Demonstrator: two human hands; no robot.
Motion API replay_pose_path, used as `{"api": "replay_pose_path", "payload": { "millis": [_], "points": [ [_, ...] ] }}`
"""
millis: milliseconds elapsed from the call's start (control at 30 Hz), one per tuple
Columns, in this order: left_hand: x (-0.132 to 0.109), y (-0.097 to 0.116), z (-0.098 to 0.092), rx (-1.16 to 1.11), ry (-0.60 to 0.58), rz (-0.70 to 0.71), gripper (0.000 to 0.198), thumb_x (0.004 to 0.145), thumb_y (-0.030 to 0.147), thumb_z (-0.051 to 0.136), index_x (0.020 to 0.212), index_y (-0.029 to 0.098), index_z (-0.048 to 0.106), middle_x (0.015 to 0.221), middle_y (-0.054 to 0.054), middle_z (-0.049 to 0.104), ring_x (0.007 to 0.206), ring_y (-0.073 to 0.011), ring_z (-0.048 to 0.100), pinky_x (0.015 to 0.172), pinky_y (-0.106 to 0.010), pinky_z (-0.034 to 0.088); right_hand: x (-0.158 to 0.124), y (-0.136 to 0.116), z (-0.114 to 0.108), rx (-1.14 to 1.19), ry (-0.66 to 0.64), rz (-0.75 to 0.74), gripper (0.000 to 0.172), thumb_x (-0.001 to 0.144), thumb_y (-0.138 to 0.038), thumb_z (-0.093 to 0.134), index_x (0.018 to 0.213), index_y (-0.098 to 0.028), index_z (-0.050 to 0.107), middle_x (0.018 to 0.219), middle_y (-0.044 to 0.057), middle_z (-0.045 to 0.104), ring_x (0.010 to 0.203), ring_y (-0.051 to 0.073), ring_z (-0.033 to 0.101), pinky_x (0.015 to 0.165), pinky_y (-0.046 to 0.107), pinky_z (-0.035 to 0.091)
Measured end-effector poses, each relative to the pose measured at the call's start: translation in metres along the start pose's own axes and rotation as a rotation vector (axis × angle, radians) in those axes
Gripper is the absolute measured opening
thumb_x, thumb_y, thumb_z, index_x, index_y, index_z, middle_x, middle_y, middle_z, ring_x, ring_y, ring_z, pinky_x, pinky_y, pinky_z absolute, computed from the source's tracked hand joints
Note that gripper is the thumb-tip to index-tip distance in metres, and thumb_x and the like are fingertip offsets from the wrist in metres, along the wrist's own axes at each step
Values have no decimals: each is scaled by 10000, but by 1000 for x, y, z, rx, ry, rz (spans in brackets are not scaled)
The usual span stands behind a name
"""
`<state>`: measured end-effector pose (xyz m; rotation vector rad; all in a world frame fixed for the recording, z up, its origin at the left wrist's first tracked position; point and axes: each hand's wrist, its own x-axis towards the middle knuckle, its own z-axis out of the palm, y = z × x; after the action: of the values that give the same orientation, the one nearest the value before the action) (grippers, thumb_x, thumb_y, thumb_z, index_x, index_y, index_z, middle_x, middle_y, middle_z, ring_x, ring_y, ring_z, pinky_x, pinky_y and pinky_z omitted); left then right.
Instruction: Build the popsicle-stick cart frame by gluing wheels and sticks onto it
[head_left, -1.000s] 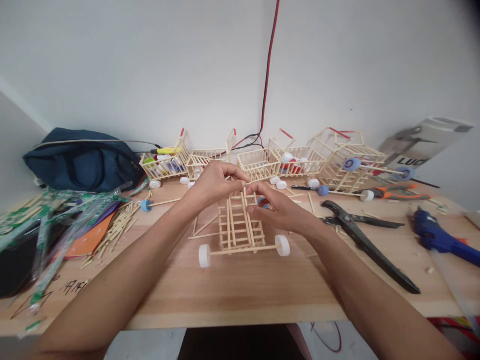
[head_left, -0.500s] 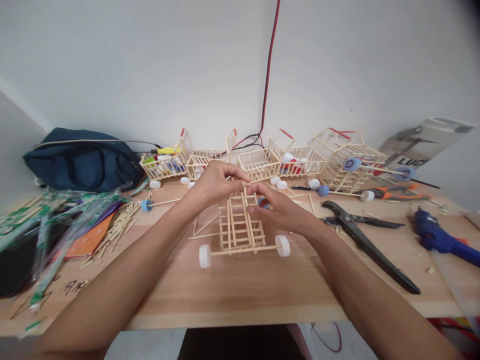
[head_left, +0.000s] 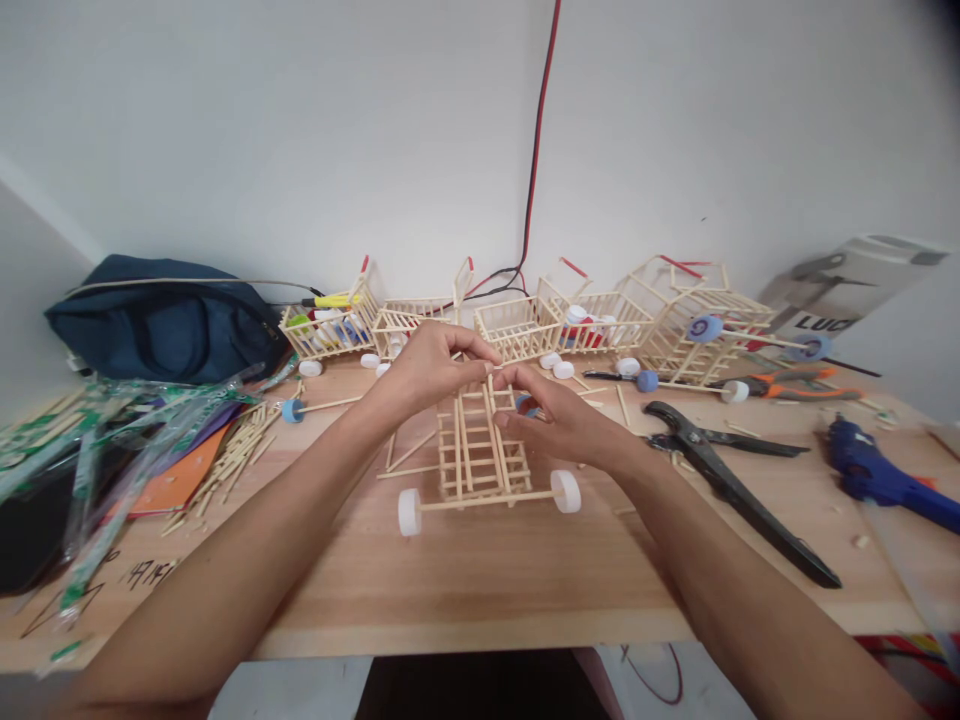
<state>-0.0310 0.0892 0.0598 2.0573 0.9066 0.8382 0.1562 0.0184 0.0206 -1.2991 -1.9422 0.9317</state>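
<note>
A small cart frame of thin wooden sticks [head_left: 450,455] rests before me on the table, with an axle stick and two white bottle-cap wheels [head_left: 566,491] at its near end. My left hand [head_left: 435,365] reaches over the far end of the frame, thumb and fingers pinched at the stick ends. From the other side my right hand [head_left: 544,410] pinches the same far end, its fingers curled over the right side. The fingertips of both hands nearly meet, and they hide the exact spot they grip. A blue cap [head_left: 529,405] shows partly behind my right hand.
Several finished stick carts [head_left: 517,330] line the wall. At right lie black cutters [head_left: 739,490], orange-handled pliers [head_left: 787,384] and a blue glue gun [head_left: 885,470]. Left are loose sticks [head_left: 236,460], plastic wrappers [head_left: 112,460] and a blue bag [head_left: 165,320].
</note>
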Motion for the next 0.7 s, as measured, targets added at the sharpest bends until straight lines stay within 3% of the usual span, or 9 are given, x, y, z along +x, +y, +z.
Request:
{"api": "replay_pose_path", "payload": {
  "millis": [700],
  "points": [
    [0, 2, 0, -15, -7, -4, 136, 691, 195, 668, 762, 145, 773, 789, -39, 774, 771, -169, 699, 696, -237, 492, 0, 2, 1, 8, 8, -20, 295, 855, -373, 581, 1098, -234, 489, 976, 25, 527, 938, 198, 510, 786, 335, 443]
  ]
}}
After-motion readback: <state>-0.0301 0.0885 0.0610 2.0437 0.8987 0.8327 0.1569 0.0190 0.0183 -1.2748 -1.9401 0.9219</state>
